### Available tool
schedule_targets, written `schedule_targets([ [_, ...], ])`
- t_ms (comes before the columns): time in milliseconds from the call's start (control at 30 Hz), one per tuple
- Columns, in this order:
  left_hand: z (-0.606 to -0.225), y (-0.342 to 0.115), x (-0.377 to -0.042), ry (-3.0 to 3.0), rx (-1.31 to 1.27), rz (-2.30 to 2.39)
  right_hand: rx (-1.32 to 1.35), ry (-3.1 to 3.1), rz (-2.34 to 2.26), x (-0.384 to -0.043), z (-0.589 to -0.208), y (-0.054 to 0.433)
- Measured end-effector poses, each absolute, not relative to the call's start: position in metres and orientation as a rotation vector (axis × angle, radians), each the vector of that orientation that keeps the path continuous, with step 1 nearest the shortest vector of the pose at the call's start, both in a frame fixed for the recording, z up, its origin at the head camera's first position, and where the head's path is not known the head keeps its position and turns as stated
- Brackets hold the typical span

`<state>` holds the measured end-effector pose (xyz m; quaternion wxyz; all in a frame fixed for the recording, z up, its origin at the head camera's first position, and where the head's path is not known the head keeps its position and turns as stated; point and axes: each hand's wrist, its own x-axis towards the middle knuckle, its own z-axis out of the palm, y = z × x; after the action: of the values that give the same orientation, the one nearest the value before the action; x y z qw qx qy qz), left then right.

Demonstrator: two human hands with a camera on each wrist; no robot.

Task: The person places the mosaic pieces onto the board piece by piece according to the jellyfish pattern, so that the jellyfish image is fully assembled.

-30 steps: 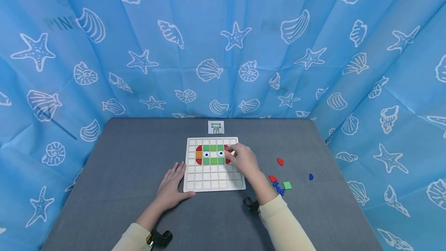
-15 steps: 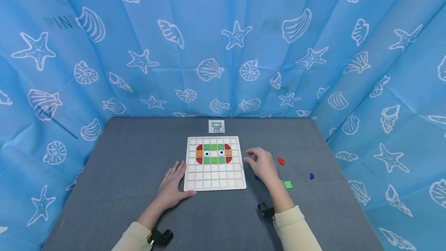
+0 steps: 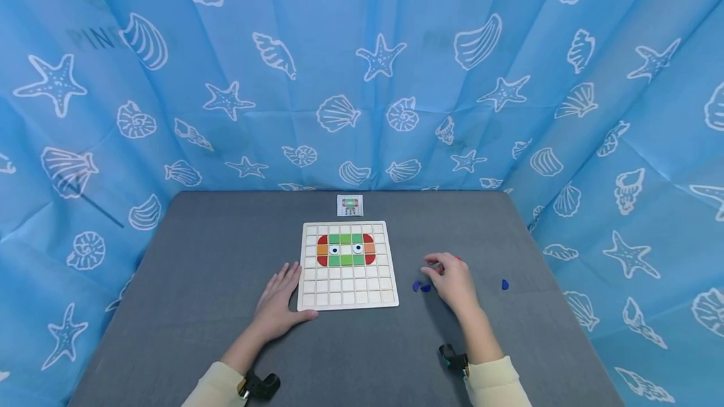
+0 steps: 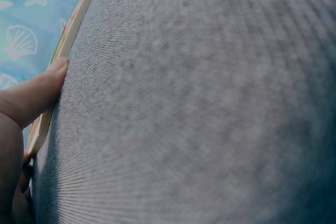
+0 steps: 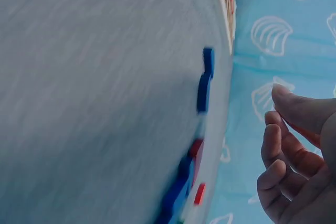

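My left hand (image 3: 277,303) lies at the near left corner of the pale gridded board (image 3: 347,299), its fingers spread along the left side and the thumb at the front edge. In the left wrist view the thumb (image 4: 39,90) touches the board's edge (image 4: 73,32). Green, red and orange tiles and two eye tiles form a face on the board. To its right, my right hand (image 3: 452,281) hovers with loosely bent fingers over small pieces. Two blue pieces (image 3: 421,287) lie left of it, and a red piece (image 3: 459,259) peeks out behind it. The hand hides other pieces in the head view.
A small picture card (image 3: 350,205) lies behind the board, near the table's far edge. Another blue piece (image 3: 505,284) sits farther right. More blue pieces (image 5: 173,198) and a red piece (image 5: 199,194) show in the right wrist view. A blue shell-print curtain (image 3: 362,80) surrounds the table.
My right hand has let go of the orange tile on the board's right side and moved right and nearer, over the loose pieces. The left hand has stayed in place.
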<state>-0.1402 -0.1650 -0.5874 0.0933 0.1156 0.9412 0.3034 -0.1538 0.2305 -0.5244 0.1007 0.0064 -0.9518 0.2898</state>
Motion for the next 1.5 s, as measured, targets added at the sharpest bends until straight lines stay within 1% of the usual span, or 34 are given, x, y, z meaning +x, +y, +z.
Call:
schedule_targets([
  [267,-0.59,-0.165,-0.14,2.791,0.347,0.9,-0.024,-2.881,0.903,-0.135,-0.528,0.262],
  [567,-0.59,-0.165,-0.14,2.788,0.348,0.904,0.029,-2.926,0.899,-0.117,-0.528,0.301],
  [800,-0.588,-0.166,-0.14,2.779,0.35,0.898,0.017,-3.107,1.074,-0.109,-0.523,0.324],
  [1033,-0.589,-0.166,-0.14,2.791,0.362,0.905,0.115,-3.204,1.128,-0.106,-0.524,0.332],
  [1133,-0.589,-0.166,-0.14,2.794,0.369,0.9,0.068,-3.202,1.115,-0.108,-0.527,0.331],
  [1333,-0.588,-0.165,-0.141,2.791,0.366,0.895,-0.112,-3.206,1.009,-0.113,-0.532,0.329],
  [1433,-0.587,-0.165,-0.141,2.787,0.359,0.892,-0.103,-3.201,0.926,-0.114,-0.534,0.327],
  [1500,-0.587,-0.166,-0.141,2.788,0.357,0.892,-0.043,-3.187,0.884,-0.116,-0.534,0.327],
])
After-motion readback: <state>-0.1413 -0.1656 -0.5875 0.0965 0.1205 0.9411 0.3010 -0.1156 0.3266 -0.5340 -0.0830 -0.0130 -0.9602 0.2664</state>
